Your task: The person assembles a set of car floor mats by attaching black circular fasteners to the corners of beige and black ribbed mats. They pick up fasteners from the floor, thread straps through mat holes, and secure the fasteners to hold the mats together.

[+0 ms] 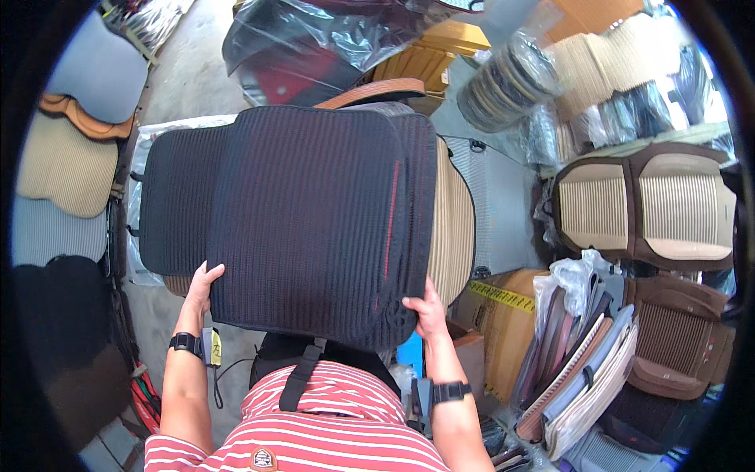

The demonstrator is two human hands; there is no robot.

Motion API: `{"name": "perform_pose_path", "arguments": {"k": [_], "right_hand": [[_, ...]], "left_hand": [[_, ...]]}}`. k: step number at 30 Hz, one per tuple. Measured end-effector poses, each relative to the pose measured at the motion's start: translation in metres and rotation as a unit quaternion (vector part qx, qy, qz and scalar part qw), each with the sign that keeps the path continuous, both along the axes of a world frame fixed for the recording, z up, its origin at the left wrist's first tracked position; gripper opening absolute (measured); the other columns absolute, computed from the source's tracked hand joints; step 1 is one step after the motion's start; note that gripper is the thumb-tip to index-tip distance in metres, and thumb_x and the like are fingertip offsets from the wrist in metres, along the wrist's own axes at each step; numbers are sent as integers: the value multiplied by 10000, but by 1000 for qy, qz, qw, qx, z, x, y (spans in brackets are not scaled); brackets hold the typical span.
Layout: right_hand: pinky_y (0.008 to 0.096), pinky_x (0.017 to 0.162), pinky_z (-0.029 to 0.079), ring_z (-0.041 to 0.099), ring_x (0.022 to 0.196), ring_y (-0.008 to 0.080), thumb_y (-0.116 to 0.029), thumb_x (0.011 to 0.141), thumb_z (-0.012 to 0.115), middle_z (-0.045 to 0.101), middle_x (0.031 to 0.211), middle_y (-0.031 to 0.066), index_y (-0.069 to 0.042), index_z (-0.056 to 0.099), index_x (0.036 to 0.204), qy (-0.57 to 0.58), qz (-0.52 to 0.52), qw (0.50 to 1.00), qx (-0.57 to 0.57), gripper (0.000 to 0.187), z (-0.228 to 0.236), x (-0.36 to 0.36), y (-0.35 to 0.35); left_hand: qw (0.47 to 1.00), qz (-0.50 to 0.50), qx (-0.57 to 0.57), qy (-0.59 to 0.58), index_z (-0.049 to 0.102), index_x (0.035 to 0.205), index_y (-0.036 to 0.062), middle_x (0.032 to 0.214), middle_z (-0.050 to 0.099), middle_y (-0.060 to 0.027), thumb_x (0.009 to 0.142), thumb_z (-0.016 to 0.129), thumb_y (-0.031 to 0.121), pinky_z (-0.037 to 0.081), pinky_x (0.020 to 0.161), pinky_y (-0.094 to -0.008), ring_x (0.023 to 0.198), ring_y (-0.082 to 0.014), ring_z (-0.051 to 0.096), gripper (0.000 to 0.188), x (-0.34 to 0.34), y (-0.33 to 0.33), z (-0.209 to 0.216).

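Black ribbed seat covers (307, 212) with faint red lines lie in front of me, apparently more than one sheet, with a red stitched line near the right side. My left hand (203, 285) is closed on the lower left edge, thumb on top. At the lower right corner, my right hand (427, 312) grips the edge with its thumb over the top; its other fingers are hidden beneath. Another black ribbed cover (185, 204) with small hooks sticks out on the left. To the right, a beige striped cover (456, 228) shows from underneath.
A grey mat (503, 208) extends behind the beige cover. Folded covers (578, 377) stand in a bundle by a cardboard box (503, 322) at the right. Beige-and-brown covers (676, 203) hang farther right. Plastic-wrapped goods (314, 47) fill the far side. More covers (67, 161) line the left.
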State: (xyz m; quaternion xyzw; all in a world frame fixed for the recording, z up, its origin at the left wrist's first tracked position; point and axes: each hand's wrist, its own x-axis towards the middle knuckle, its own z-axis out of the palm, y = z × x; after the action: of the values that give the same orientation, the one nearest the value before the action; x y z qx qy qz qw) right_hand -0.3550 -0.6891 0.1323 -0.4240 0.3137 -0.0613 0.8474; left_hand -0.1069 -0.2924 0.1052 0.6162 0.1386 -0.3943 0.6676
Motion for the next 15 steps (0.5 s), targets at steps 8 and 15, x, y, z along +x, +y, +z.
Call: {"name": "perform_pose_path", "arguments": {"k": [8,15], "right_hand": [[286,861,453,557,998,182,110,668,493,546,1161,76,-32,364,1353,73,-58,995,-38,711,-17,6,-12],[290,900,421,541,1041,177,81,652,495,553,1164,77,-12,412,1312,19,-16,998,-57,672,-7,19,-19]], "left_hand": [[998,-36,57,15,493,1188,28,1078,597,-98,732,682,178,453,886,-394,966,-243,578,516,9,-3,-16],[999,15,48,21,452,1209,-8,1116,578,-121,707,682,121,433,912,-408,1022,-256,558,567,3,-3,-4]]}}
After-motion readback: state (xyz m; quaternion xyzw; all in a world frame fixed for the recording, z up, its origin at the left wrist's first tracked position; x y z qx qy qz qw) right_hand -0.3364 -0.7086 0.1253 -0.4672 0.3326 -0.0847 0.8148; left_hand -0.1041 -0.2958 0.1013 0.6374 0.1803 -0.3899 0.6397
